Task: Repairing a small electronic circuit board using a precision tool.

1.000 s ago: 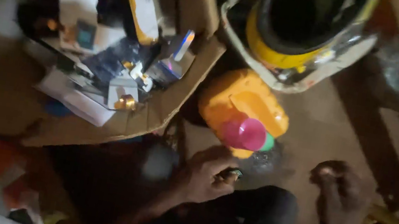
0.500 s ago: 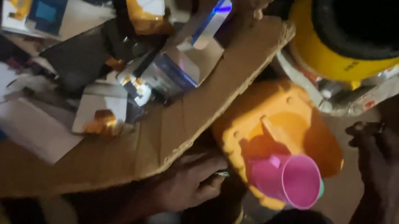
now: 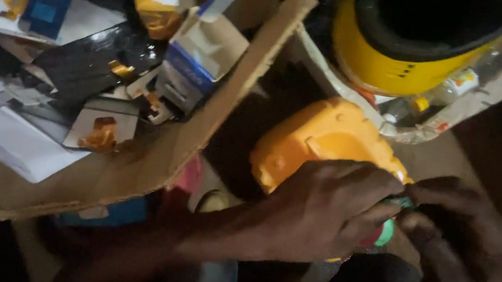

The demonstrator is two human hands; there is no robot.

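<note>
Fingers (image 3: 360, 200) of the left hand (image 3: 320, 217): curled, laid over the lower edge of an orange plastic container (image 3: 318, 145); thumb and fingertips close on a small green-and-pink item (image 3: 387, 230), mostly hidden, kind not discernible. Right hand (image 3: 459, 237): fingers bent inward, tips meeting the left hand's at the same small item; whether it has a hold on the item cannot be told in the dim light.

Orange plastic container: rounded, lying just right of the cardboard tray (image 3: 196, 145), beside its long right edge and below the yellow cylinder.

Cardboard tray: shallow, tilted, holding loose goods. Contents: small blue-and-white carton (image 3: 200, 58), flap open, near the right edge; dark glossy flat panels with orange ribbon connectors (image 3: 99, 133), centre; white sheets (image 3: 14, 135), left side.

Yellow cylinder with black rim (image 3: 401, 57): top right, seated in a clear plastic wrapper.
</note>
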